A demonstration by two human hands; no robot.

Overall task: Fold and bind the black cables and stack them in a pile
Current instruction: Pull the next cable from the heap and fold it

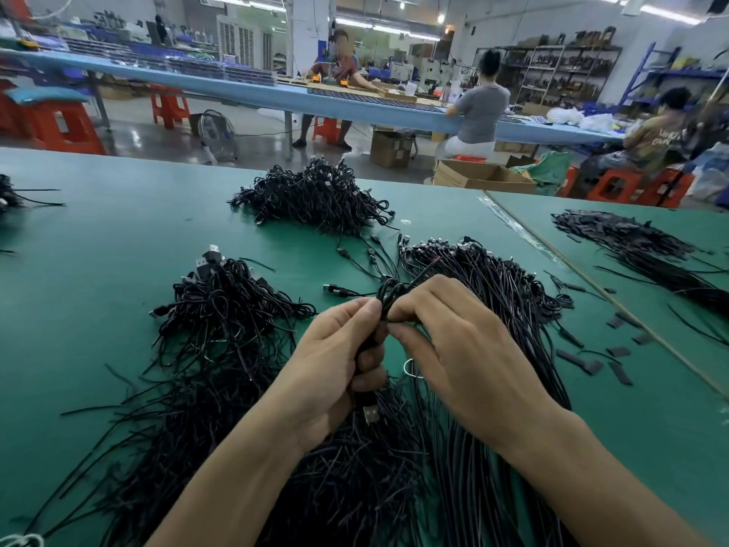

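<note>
1. While hovering just above the green table point(118, 238), grips a folded black cable point(390, 292) in the left hand point(335, 357), curled tight round the bundle, a USB plug point(370, 415) poking out below the palm
2. Pinches the same cable near its top with the right hand point(453, 341), closed firmly on it
3. Beneath both hands, a loose spread of unbound cables point(501, 294)
4. To the left, a pile of bundled cables point(221, 309); farther back, a larger pile point(315, 195)
5. Far right, a heap of flat black strips point(639, 246), with a few scattered nearby
</note>
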